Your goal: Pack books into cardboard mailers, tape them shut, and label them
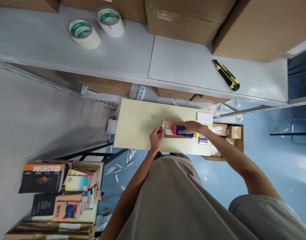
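A small brown cardboard box lies lengthwise on the pale yellow tabletop, with a white strip along it. At the box's left end, my left hand has its thumb and fingers pinched together; what is between them is too small to make out. My right hand is wrapped over a blue item with a red end and presses it down on the box. The hand hides part of this item. A phone with a lit screen lies beside my right wrist.
A white card or small box lies at the table's far right corner. On the grey shelf are two tape rolls, a yellow-black utility knife and large cartons. An open carton stands right; books fill a stand at left.
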Tool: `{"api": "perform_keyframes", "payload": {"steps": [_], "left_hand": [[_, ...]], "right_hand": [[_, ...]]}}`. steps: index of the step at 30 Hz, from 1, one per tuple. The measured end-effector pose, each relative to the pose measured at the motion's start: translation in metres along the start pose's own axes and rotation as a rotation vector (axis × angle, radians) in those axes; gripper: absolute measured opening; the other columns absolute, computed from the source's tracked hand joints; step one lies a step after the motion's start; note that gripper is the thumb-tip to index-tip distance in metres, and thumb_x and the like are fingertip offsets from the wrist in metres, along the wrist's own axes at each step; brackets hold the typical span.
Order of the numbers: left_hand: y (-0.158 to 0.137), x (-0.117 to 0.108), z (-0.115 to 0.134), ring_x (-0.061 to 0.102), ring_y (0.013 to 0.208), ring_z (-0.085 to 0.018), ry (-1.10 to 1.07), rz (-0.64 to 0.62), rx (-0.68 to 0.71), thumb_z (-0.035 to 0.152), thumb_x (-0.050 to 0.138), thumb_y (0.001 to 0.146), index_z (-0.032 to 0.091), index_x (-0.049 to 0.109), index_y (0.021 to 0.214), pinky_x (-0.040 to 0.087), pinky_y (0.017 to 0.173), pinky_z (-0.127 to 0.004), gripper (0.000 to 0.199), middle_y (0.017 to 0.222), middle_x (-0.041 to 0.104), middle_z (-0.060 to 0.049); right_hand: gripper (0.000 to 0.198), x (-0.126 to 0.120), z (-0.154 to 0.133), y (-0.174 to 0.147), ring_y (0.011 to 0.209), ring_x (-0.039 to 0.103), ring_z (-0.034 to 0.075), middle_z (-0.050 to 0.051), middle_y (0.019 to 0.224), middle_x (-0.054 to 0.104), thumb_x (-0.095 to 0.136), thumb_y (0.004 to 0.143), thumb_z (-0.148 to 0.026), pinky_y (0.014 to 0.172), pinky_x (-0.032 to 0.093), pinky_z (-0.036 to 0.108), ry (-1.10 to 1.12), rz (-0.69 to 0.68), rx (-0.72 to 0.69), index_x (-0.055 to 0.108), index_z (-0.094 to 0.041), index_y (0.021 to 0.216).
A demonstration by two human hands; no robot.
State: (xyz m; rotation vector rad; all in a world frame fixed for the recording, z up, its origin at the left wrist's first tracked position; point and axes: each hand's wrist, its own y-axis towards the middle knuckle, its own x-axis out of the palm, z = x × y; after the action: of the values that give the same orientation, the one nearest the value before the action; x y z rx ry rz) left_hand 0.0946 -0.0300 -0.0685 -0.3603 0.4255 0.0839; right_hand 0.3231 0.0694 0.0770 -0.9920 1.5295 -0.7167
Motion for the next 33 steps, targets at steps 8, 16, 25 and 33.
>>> {"api": "perform_keyframes", "payload": {"steps": [8, 16, 25, 33], "left_hand": [[-0.005, 0.029, 0.017, 0.073, 0.083, -0.022, 0.159, 0.305, -0.081, 0.048, 0.062, 0.106, 0.018, 0.088, 0.107, 0.049, 0.075, -0.028, 0.04, 0.095, 0.086, -0.01], [-0.005, 0.037, 0.016, 0.076, 0.092, -0.025, 0.293, 0.384, -0.05, 0.043, 0.062, 0.106, 0.019, 0.088, 0.115, 0.051, 0.08, -0.031, 0.037, 0.109, 0.086, -0.014], [-0.002, 0.038, 0.019, 0.072, 0.086, -0.023, 0.393, 0.338, -0.043, 0.045, 0.059, 0.107, 0.015, 0.087, 0.11, 0.051, 0.077, -0.03, 0.041, 0.099, 0.086, -0.013], [0.003, 0.036, 0.018, 0.075, 0.09, -0.025, 0.387, 0.338, -0.032, 0.042, 0.061, 0.105, 0.016, 0.087, 0.108, 0.053, 0.082, -0.031, 0.037, 0.105, 0.086, -0.014]], "right_hand": [[0.065, 0.009, 0.01, 0.004, 0.107, 0.081, 0.034, 0.013, 0.107, 0.086, 0.071, 0.096, -0.07, 0.087, 0.058, 0.035, 0.051, 0.034, -0.129, 0.071, -0.023, 0.14], [0.081, -0.005, 0.08, -0.04, 0.083, 0.08, 0.03, 0.011, 0.079, 0.081, 0.071, 0.083, -0.091, 0.08, 0.056, 0.034, 0.372, -0.142, -0.281, 0.081, -0.014, 0.105], [0.072, 0.007, 0.189, -0.075, 0.088, 0.077, 0.032, 0.015, 0.085, 0.079, 0.074, 0.087, -0.086, 0.077, 0.053, 0.037, 0.257, -0.097, -0.077, 0.08, -0.014, 0.093], [0.06, 0.046, 0.173, -0.031, 0.111, 0.078, 0.039, 0.026, 0.122, 0.08, 0.071, 0.102, -0.062, 0.081, 0.055, 0.038, 0.102, 0.038, -0.012, 0.077, -0.006, 0.124]]}}
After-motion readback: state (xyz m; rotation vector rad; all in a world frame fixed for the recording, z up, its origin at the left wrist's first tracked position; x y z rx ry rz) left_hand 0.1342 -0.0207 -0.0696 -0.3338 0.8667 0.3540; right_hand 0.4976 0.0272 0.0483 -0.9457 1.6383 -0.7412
